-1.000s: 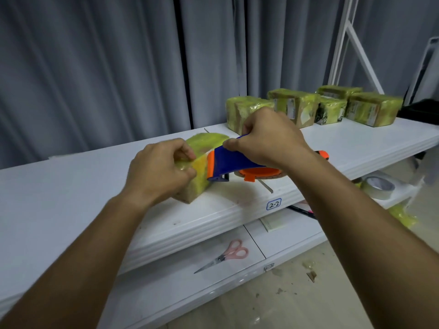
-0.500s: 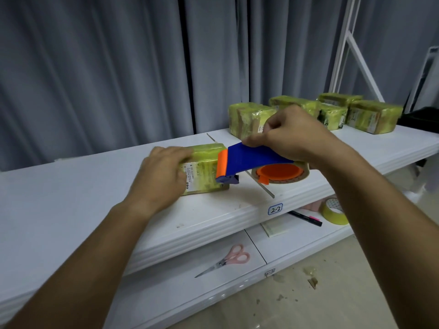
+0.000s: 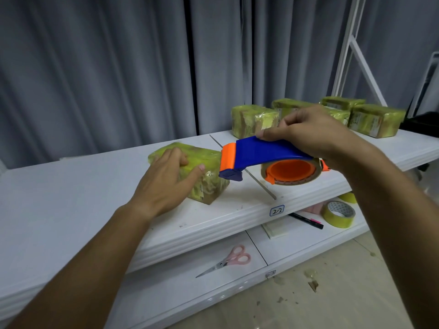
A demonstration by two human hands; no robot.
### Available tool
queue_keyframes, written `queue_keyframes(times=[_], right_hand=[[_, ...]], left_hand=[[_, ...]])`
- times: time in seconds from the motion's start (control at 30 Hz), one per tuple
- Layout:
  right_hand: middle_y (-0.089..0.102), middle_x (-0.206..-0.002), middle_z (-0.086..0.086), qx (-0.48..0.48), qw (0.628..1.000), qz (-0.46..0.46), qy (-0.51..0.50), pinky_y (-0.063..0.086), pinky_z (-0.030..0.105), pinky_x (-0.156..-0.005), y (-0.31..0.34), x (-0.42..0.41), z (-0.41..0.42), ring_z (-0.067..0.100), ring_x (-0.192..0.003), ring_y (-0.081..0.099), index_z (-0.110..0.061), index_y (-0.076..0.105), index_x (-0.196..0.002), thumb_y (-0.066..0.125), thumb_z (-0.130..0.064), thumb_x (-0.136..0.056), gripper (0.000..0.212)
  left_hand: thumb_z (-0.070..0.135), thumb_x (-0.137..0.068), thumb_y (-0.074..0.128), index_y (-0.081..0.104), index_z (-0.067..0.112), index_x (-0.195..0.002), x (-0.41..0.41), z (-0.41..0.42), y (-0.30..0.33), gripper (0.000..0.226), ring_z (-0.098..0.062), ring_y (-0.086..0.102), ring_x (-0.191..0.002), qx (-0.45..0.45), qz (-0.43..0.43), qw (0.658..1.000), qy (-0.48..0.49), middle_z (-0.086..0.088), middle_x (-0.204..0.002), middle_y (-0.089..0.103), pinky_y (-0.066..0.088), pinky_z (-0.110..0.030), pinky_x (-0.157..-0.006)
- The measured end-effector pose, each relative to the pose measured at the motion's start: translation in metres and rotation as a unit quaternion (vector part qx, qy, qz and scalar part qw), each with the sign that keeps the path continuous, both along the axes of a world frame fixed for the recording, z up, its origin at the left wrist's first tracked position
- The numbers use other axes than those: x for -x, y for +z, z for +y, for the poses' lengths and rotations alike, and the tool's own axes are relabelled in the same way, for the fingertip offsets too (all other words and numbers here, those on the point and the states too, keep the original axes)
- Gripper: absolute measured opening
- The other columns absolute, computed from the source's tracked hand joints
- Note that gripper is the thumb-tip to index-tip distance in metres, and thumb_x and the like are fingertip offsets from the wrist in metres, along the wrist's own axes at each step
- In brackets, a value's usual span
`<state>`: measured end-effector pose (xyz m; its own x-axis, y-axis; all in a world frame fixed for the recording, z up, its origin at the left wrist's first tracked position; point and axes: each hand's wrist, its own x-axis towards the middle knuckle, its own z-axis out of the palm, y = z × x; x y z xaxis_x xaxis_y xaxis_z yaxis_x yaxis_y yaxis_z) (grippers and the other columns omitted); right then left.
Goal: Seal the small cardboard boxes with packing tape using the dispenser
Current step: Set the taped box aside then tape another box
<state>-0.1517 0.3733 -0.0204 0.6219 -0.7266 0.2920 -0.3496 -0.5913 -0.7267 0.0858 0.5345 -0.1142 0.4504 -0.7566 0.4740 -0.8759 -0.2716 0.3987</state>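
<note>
While left hand (image 3: 166, 176) fingers lie flat on one box (image 3: 209, 184), right hand (image 3: 306, 131) grips one dispenser (image 3: 261, 153); four boxes (image 3: 254, 119) behind.

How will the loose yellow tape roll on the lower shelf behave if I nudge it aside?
The yellow tape roll lies on its flat side on the lower shelf, so it will probably slide, not roll. Its open core suggests it is light for its size. If tipped onto its edge it may roll toward the black marker.

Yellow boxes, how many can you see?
5: one box under the left hand; four at the back right of the top shelf. The right hand may hide more.
</note>
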Motion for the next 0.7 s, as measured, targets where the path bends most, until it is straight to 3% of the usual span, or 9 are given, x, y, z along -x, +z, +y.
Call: queue_keyframes(times=[0.1,0.2,0.3,0.37,0.47,0.57,0.7], right_hand=[[0.072,-0.067,-0.005,-0.011,1.0,-0.006,0.023,0.05,0.03,-0.061,-0.003,-0.001,0.0,0.016,-0.063,0.069,-0.021,0.072,-0.069,0.077,-0.061,-0.072,0.041],[0.072,-0.068,-0.004,-0.03,0.998,-0.012,0.052,0.051,0.029,-0.063,-0.007,-0.003,-0.001,0.011,-0.06,0.068,-0.022,0.07,-0.065,0.078,-0.06,-0.072,0.04],[0.073,-0.07,-0.003,-0.04,0.997,-0.017,0.066,0.05,0.028,-0.061,-0.011,-0.005,-0.001,0.011,-0.061,0.069,-0.015,0.072,-0.075,0.078,-0.062,-0.068,0.048],[0.073,-0.07,-0.003,-0.037,0.997,-0.022,0.067,0.049,0.026,-0.059,-0.013,-0.007,0.0,0.01,-0.061,0.069,-0.01,0.073,-0.081,0.077,-0.064,-0.065,0.056],[0.072,-0.069,-0.003,-0.038,0.996,-0.032,0.072,0.048,0.022,-0.055,-0.014,-0.01,0.002,0.007,-0.06,0.068,-0.011,0.071,-0.076,0.075,-0.067,-0.061,0.058],[0.071,-0.066,-0.006,-0.044,0.995,-0.042,0.082,0.046,0.013,-0.047,-0.014,-0.012,0.005,0.004,-0.058,0.067,-0.022,0.07,-0.064,0.076,-0.066,-0.063,0.045],[0.072,-0.068,-0.008,-0.053,0.992,-0.058,0.096,0.049,0.016,-0.051,-0.016,-0.013,0.006,0.005,-0.061,0.069,-0.031,0.071,-0.061,0.076,-0.067,-0.063,0.036]], left_hand=[[0.075,-0.084,0.05,0.046,0.027,-0.102,0.001,-0.002,0.001,0.051,-0.015,0.053,-0.106,-0.002,0.043,0.999,0.002,0.012,-0.116,0.055,0.047,-0.04,-0.086],[0.05,-0.093,0.061,0.048,0.032,-0.113,0.002,-0.005,0.004,0.03,-0.015,0.05,-0.119,0.006,0.087,0.995,-0.051,0.013,-0.125,0.054,0.042,-0.034,-0.093],[0.041,-0.096,0.05,0.05,0.055,-0.121,0.004,-0.006,0.007,0.029,-0.011,0.024,-0.144,-0.024,0.124,0.988,-0.083,0.024,-0.139,0.044,0.025,-0.035,-0.116],[0.042,-0.087,0.035,0.049,0.067,-0.11,0.008,-0.006,0.008,0.036,-0.001,0.016,-0.142,-0.04,0.149,0.985,-0.081,0.033,-0.14,0.04,0.014,-0.037,-0.122],[0.048,-0.09,0.036,0.057,0.06,-0.101,0.011,-0.008,0.006,0.026,0.0,0.022,-0.138,-0.012,0.165,0.982,-0.09,0.035,-0.132,0.047,0.022,-0.035,-0.117],[0.04,-0.101,0.046,0.06,0.05,-0.107,0.012,-0.011,0.004,0.017,-0.012,0.03,-0.139,0.001,0.171,0.98,-0.103,0.015,-0.134,0.054,0.033,-0.029,-0.106],[0.023,-0.105,0.045,0.064,0.038,-0.121,0.008,-0.012,0.009,0.029,-0.022,0.045,-0.134,-0.004,0.218,0.969,-0.114,0.0,-0.13,0.06,0.04,-0.045,-0.111]])
